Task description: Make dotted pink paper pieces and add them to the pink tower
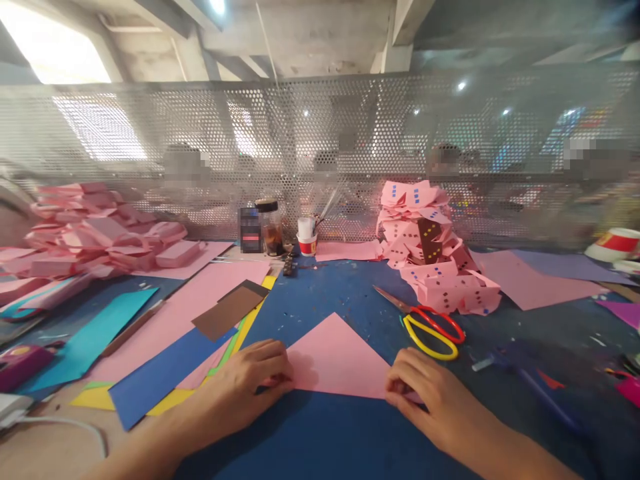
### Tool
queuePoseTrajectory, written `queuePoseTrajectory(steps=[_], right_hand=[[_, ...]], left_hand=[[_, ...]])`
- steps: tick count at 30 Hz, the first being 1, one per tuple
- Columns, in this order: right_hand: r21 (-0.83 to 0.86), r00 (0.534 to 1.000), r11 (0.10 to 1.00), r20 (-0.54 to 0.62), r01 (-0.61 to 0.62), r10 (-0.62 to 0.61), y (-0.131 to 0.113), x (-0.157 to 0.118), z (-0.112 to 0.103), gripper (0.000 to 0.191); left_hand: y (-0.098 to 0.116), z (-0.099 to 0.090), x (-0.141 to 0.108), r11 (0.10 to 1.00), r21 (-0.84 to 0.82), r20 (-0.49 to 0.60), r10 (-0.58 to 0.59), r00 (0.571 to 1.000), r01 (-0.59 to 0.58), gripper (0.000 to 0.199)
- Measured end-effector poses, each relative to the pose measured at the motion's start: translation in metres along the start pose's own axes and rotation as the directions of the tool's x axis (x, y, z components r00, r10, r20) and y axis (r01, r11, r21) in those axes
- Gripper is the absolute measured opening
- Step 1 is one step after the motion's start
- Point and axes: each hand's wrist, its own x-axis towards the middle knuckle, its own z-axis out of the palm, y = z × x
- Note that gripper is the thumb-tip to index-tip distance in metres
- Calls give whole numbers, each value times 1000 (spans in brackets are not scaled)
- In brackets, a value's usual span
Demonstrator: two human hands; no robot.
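Observation:
A pink paper sheet (337,357), triangular in outline with its peak pointing away from me, lies on the blue table surface. My left hand (265,370) pinches its left corner between thumb and fingers. At the opposite corner, my right hand (413,383) grips the paper the same way, its fingers curled. Both corner tips are partly hidden by my fingers. Just beyond my right hand rest scissors (433,333) with one red and one yellow handle loop. Close to my left forearm is a strip of dark blue paper (167,373), with a brown paper piece (230,310) above it.
Folded pink paper pieces (100,230) are heaped at left, and dotted pink pieces (420,247) are stacked at right. A blue glue gun (535,387) lies right. A lidded jar (271,230) and a cup (307,241) stand before a perforated metal screen (345,133).

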Motion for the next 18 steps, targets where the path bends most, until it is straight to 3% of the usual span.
queuePoseTrajectory(steps=[8, 18], right_hand=[[-47, 998, 997, 19, 67, -66, 14, 0, 11, 9], [14, 997, 998, -41, 58, -58, 3, -2, 3, 15]], left_hand=[[-2, 2, -1, 1000, -23, -10, -8, 1000, 7, 19], [-19, -2, 2, 999, 35, -150, 13, 989, -7, 17]])
